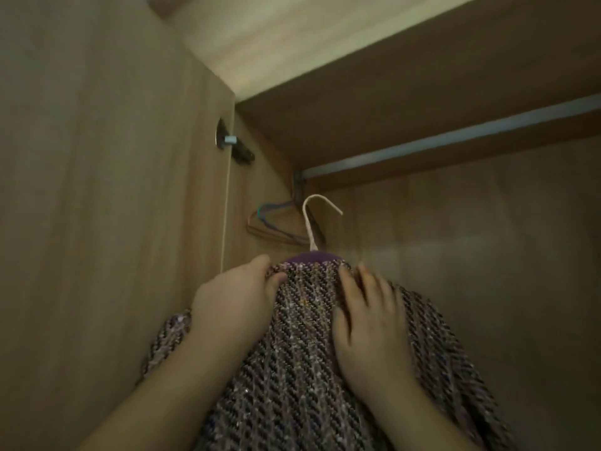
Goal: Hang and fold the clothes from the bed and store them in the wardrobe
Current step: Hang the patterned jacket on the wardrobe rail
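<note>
I have the tweed garment [302,336] up inside the wardrobe [487,262] on its hanger [311,222]. The hanger's pale hook stands free in the air, below and in front of the hanging rail [455,143], not over it. The left hand [234,307] has a closed grip: the thumb lies on the front of the cloth and the fingers go round the back, pinching the garment's top edge just beside the hook. I judge that this hand carries the weight and steers the hook. The right hand [367,323] lies flat on the cloth with its fingers straight and slightly spread, clasping nothing. I read it as steadying the drape so the garment does not slip off the hanger. A band of purple lining [313,256] shows at the neck, between the two hands. Spare hangers [273,227] hang bunched at the rail's left end, so the hook wants a spot to their right. The door [97,190] stands open on the left, its hinge [227,141] in view.

The hanger's shoulders are wholly under the cloth, so I cannot tell whether the garment sits square on them. Its lower part is cut off at the bottom edge, so I cannot say if it is a jacket or a skirt. The picture is dim and smeared, and I cannot count the spare hangers. The rail's right end runs out of view. The bed is not in sight, so I cannot tell what clothes remain.
</note>
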The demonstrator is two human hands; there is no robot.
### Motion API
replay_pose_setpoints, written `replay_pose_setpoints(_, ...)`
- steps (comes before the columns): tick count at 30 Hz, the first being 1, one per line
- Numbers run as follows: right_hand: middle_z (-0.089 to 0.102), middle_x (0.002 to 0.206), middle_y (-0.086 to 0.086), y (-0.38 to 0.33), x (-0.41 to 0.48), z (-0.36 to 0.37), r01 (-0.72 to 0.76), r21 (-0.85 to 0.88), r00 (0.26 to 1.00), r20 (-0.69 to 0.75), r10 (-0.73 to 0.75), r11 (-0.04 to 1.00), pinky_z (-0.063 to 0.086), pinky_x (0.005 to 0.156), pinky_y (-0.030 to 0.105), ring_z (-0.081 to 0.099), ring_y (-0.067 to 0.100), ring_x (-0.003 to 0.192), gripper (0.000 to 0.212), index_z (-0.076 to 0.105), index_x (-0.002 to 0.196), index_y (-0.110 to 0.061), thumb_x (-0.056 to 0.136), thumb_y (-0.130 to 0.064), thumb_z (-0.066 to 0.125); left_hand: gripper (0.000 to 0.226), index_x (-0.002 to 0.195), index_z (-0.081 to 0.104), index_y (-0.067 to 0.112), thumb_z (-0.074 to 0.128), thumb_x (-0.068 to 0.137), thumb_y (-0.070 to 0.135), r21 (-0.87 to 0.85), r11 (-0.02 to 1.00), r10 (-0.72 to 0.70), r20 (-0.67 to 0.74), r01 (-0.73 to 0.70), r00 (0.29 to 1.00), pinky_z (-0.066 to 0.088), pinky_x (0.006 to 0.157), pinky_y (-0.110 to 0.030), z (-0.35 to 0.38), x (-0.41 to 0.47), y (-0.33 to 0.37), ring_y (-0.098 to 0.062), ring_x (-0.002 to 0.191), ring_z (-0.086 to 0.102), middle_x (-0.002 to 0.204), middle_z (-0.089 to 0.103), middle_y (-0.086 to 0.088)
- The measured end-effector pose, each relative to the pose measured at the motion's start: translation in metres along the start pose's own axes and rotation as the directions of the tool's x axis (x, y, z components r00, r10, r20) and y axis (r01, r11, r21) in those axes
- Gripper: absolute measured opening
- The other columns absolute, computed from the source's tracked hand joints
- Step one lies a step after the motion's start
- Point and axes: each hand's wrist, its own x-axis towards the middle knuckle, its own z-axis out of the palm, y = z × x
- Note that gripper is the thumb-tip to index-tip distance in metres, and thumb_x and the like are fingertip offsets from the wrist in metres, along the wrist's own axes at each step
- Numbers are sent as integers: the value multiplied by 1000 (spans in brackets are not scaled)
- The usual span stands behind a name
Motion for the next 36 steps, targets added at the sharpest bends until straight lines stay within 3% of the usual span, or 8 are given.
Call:
replay_pose_setpoints(4,5,164,-11,-8,34,38,80,164,992,85,-94,983,8,120,54,5,18,151,62,10,152,-49,91,-56,20,28,95,48,31,36,97,56,137,991,6,-102,8,995,48,61,-35,4,60,5,-21,79,63,79,60,6)
replay_pose_setpoints(7,-25,153,-22,-10,68,59,97,228,984,125,-128,969,-7,120,51,-17,14,149,60,-14,141,-63,83,-66,0,30,92,48,28,38,98,56,241,970,14,-133,18,991,54,67,-38,9,107,10,-20,75,61,78,59,5)
replay_pose_setpoints(9,-33,149,-25,-8,91,69,102,253,978,150,-143,962,-12,119,50,-22,12,148,61,-23,139,-62,82,-68,-3,30,89,46,27,39,98,54,296,955,22,-139,20,990,55,68,-39,14,137,17,-19,73,60,76,56,5)
replay_pose_setpoints(13,-29,155,-22,8,139,98,107,340,982,109,-152,935,-11,119,52,-22,13,148,65,-25,141,-58,82,-69,0,26,90,46,25,41,100,48,382,924,69,-147,-7,987,54,70,-39,25,188,41,-19,73,59,77,55,6)
replay_pose_setpoints(16,-23,159,-21,19,174,126,117,409,981,93,-169,905,-7,119,55,-20,14,148,61,-20,145,-54,93,-67,10,25,88,44,22,41,101,44,471,882,110,-153,-25,982,46,60,-36,38,220,51,-21,69,55,75,53,4)
replay_pose_setpoints(23,-16,161,-19,23,224,186,67,534,979,127,-159,843,-3,118,59,-15,14,150,58,-13,149,-50,101,-55,19,16,86,44,23,44,100,29,472,881,40,-132,27,990,46,64,-37,84,269,45,-20,73,55,79,51,4)
replay_pose_setpoints(32,-14,161,-21,37,207,252,8,532,984,148,-103,847,2,120,54,-12,9,149,55,-12,148,-53,101,-51,17,18,95,51,21,35,99,14,444,896,6,-37,11,999,38,68,-32,144,261,37,-19,77,46,96,57,0)
replay_pose_setpoints(36,-14,161,-18,41,197,269,52,494,993,68,-98,868,5,122,48,-12,11,150,59,-22,143,-54,88,-58,-2,21,114,51,17,36,99,15,452,891,63,-43,-37,997,40,66,-33,157,242,33,-24,87,55,106,56,-4)
